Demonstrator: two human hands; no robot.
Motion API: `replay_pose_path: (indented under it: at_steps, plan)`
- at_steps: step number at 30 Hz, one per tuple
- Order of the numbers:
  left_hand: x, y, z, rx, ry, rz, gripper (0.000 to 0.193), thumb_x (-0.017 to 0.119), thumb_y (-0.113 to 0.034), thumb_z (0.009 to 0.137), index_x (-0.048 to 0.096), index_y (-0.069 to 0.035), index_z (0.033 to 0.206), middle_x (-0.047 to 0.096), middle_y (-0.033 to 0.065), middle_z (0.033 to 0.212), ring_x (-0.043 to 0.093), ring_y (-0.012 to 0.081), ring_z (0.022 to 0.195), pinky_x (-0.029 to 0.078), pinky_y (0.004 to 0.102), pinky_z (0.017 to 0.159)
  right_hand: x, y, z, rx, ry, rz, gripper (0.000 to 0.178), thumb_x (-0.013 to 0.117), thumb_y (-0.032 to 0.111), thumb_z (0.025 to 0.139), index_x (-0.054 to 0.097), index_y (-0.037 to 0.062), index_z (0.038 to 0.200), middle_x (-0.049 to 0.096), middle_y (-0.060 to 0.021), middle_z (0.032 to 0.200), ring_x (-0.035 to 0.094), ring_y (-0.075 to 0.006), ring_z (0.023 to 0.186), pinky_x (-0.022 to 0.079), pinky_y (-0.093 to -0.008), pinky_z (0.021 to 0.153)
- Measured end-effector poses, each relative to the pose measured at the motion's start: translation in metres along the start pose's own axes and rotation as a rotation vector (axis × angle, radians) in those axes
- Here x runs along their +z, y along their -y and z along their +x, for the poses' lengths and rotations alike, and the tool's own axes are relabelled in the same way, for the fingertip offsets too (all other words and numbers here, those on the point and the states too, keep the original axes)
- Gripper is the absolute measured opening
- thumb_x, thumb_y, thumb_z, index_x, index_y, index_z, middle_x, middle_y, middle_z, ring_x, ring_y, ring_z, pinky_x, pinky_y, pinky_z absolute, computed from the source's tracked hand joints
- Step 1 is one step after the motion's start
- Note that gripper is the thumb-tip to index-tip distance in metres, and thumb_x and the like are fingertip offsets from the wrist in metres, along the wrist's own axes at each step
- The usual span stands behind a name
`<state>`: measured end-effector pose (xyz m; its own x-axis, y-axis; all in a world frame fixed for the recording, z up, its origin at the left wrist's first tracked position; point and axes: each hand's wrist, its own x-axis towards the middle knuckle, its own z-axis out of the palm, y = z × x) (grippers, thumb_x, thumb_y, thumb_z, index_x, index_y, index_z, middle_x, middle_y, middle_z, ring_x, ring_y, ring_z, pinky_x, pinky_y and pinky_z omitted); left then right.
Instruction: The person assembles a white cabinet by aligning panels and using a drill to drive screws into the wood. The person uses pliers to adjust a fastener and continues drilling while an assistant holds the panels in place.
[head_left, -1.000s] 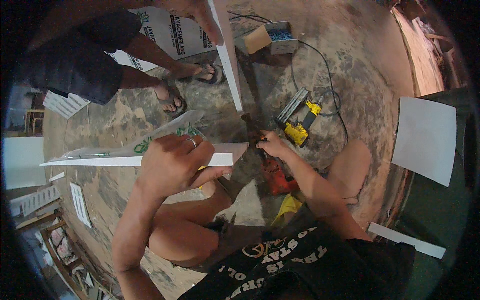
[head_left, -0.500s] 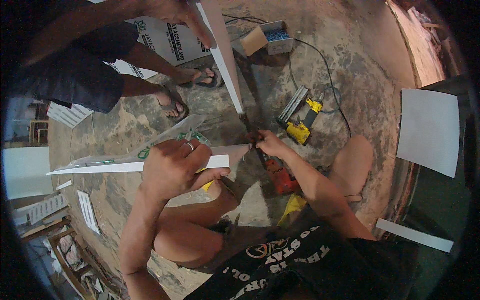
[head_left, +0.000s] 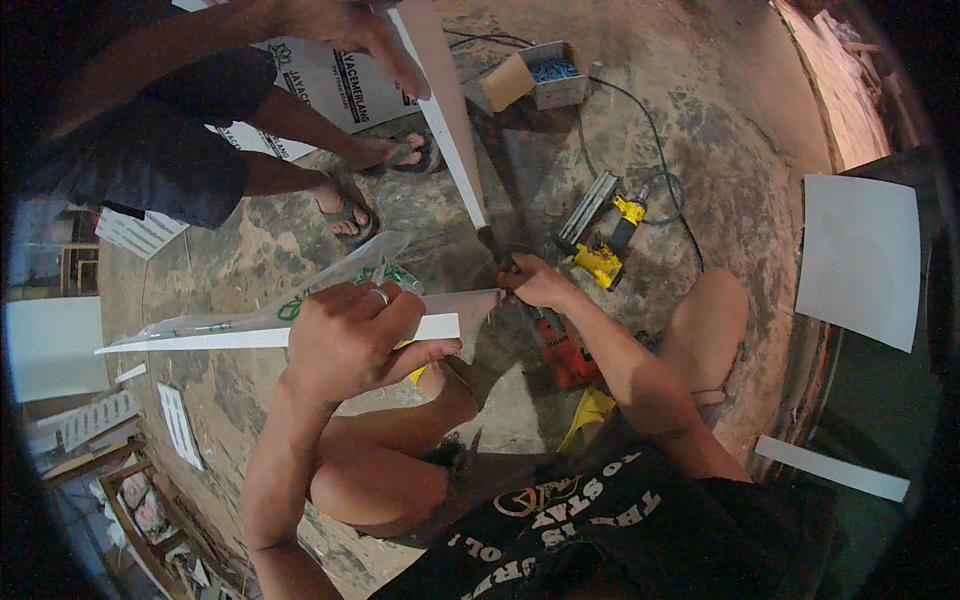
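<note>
A long white board (head_left: 225, 338) stands on edge in front of me, with clear plastic film (head_left: 330, 283) along its far side. My left hand (head_left: 352, 335), a ring on one finger, is closed over its top edge near the right end. Beside that end my right hand (head_left: 540, 283) has its fingers pinched together; what they hold is too dark and small to make out. Just below the right hand a red power tool (head_left: 566, 358) lies on the floor, partly behind my forearm. A yellow nail gun (head_left: 608, 245) rests farther right.
A co-worker's hand (head_left: 365, 40) holds a second white board (head_left: 445, 135) slanting toward my right hand; their sandalled feet (head_left: 350, 210) are close by. An open box of blue pieces (head_left: 553, 78) stands behind. A dark hose (head_left: 655, 130) crosses the floor. White panels (head_left: 858, 262) are at right.
My right hand's fingers have shifted slightly at the board's end. My left hand keeps its grip, and the co-worker's board looks unmoved.
</note>
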<state>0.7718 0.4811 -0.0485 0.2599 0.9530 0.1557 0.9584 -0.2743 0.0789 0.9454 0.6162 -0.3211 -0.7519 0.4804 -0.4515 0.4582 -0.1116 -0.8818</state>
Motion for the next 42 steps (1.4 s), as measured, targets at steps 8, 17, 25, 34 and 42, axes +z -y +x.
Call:
replay_pose_path:
  at_steps: [8, 17, 25, 34, 42]
  plan:
    - [0.0, -0.001, -0.001, 0.01, -0.001, 0.019, 0.046, 0.069, -0.054, 0.079, 0.057, -0.01, 0.072, 0.056, 0.0016, 0.063, 0.058, 0.019, 0.052, 0.046, 0.0325, 0.049, 0.034, -0.014, -0.001, -0.075, -0.344, -0.14, 0.03, 0.061, 0.031, 0.093, 0.056, 0.0014, 0.097, 0.062, -0.018, 0.073, 0.064, -0.0313, 0.07, 0.048, -0.0414, 0.061]
    - [0.001, 0.001, 0.003, 0.018, -0.033, 0.016, 0.046, 0.069, -0.055, 0.078, 0.056, -0.011, 0.069, 0.055, 0.0008, 0.062, 0.056, 0.0181, 0.052, 0.044, 0.0316, 0.048, 0.022, -0.076, 0.016, -0.183, -0.409, -0.525, 0.03, 0.065, 0.021, 0.082, 0.06, 0.0084, 0.11, 0.066, -0.0204, 0.099, 0.064, -0.0403, 0.094, 0.053, -0.0476, 0.078]
    - [-0.005, 0.004, 0.006, -0.046, 0.1, -0.031, 0.038, 0.074, -0.047, 0.077, 0.062, -0.011, 0.08, 0.061, 0.0049, 0.069, 0.06, 0.0229, 0.058, 0.047, 0.0349, 0.053, 0.008, -0.069, -0.009, 0.16, -0.21, -0.676, 0.048, 0.064, 0.018, 0.08, 0.055, 0.0086, 0.126, 0.059, -0.0147, 0.121, 0.057, -0.0368, 0.113, 0.049, -0.0464, 0.092]
    - [-0.023, 0.012, -0.014, -0.119, 0.245, -0.101, 0.033, 0.075, -0.026, 0.068, 0.069, -0.013, 0.097, 0.067, 0.0055, 0.082, 0.065, 0.0246, 0.074, 0.052, 0.0364, 0.064, 0.045, -0.045, -0.038, -0.36, -0.306, -0.372, 0.05, 0.071, 0.016, 0.079, 0.054, 0.005, 0.125, 0.058, -0.0182, 0.121, 0.056, -0.0362, 0.112, 0.045, -0.0447, 0.097]
    - [-0.021, 0.017, -0.062, -0.21, 0.14, -0.164, 0.022, 0.072, -0.005, 0.064, 0.07, -0.012, 0.085, 0.069, 0.001, 0.078, 0.07, 0.018, 0.073, 0.052, 0.0301, 0.055, 0.042, -0.067, -0.023, -0.282, -0.218, -0.22, 0.04, 0.067, 0.009, 0.081, 0.059, 0.0049, 0.12, 0.061, -0.0183, 0.118, 0.057, -0.035, 0.113, 0.045, -0.0404, 0.099]
